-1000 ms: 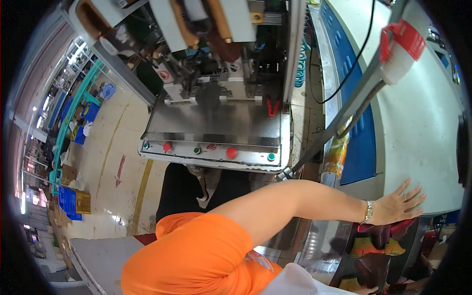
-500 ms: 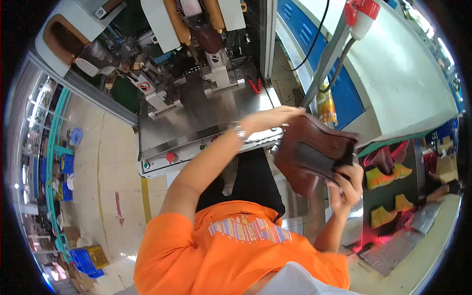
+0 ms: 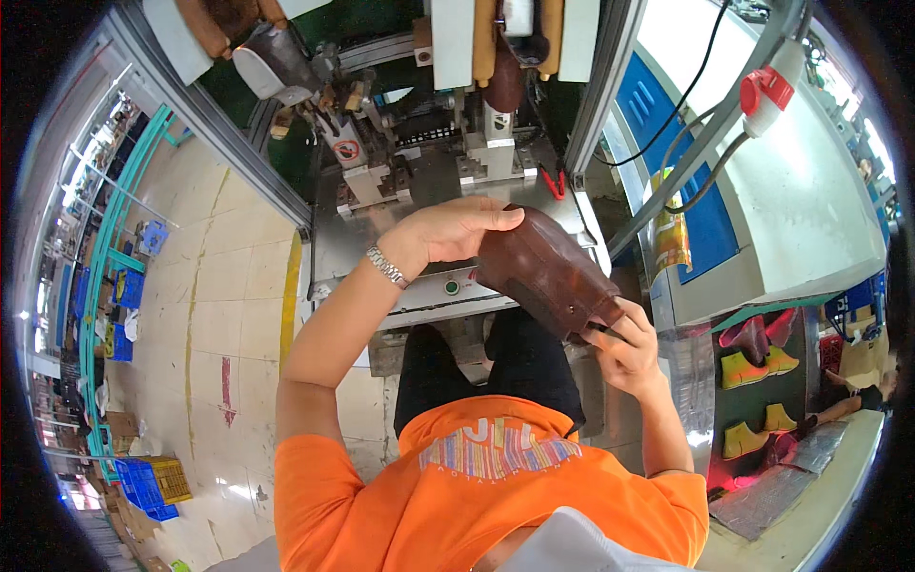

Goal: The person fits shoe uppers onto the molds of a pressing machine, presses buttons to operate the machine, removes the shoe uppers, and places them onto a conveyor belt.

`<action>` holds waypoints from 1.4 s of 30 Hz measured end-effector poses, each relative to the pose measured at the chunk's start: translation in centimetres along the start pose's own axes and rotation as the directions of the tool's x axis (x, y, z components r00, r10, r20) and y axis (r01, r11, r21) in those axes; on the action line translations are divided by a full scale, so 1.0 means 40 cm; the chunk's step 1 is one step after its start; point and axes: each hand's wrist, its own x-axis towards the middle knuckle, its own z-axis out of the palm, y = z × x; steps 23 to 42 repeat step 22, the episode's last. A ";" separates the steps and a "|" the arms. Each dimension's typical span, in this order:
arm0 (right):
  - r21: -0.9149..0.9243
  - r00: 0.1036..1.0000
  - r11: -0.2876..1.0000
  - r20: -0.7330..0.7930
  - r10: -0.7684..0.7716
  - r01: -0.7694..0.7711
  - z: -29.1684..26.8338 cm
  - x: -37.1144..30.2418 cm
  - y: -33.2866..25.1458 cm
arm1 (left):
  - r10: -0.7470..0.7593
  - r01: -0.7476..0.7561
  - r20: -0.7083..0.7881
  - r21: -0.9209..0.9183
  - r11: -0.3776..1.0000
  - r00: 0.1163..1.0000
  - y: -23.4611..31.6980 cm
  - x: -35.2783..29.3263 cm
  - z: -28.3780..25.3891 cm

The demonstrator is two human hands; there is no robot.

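A dark brown leather shoe upper (image 3: 548, 267) is held between my two hands, over the front edge of a shoe-forming machine's metal table (image 3: 434, 205). My left hand (image 3: 462, 231) grips its left, far end, with the thumb lying on top of the leather. At the near right end my right hand (image 3: 626, 353) pinches the edge, some fingers reaching into the opening. Another brown upper (image 3: 505, 93) sits on the machine's right-hand station. The left station carries a grey-and-white form (image 3: 274, 71).
Red-handled pliers (image 3: 553, 183) lie at the table's right. A green button (image 3: 452, 287) is on the front panel. To the right stand a white-and-blue machine (image 3: 801, 191), a red-and-white plug (image 3: 767, 95) and a conveyor with yellow uppers (image 3: 743, 439). Blue crates (image 3: 148, 491) stand at left.
The shoe upper has been turned and brought leftward; its outer side now faces up rather than the opening. Both hands moved left with it, and the view has shifted.
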 end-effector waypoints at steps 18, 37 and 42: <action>0.820 0.786 0.200 0.571 -0.235 -0.536 0.240 0.382 0.103 | 0.036 0.144 -0.211 0.770 0.621 0.977 0.081 -0.380 0.000; 0.841 0.833 -0.063 0.517 -0.195 -0.537 0.295 0.450 0.052 | 0.304 -0.097 -0.259 0.593 0.799 0.917 0.060 -0.523 -0.051; 0.841 0.833 -0.063 0.517 -0.195 -0.537 0.295 0.450 0.052 | 0.304 -0.097 -0.259 0.593 0.799 0.917 0.060 -0.523 -0.051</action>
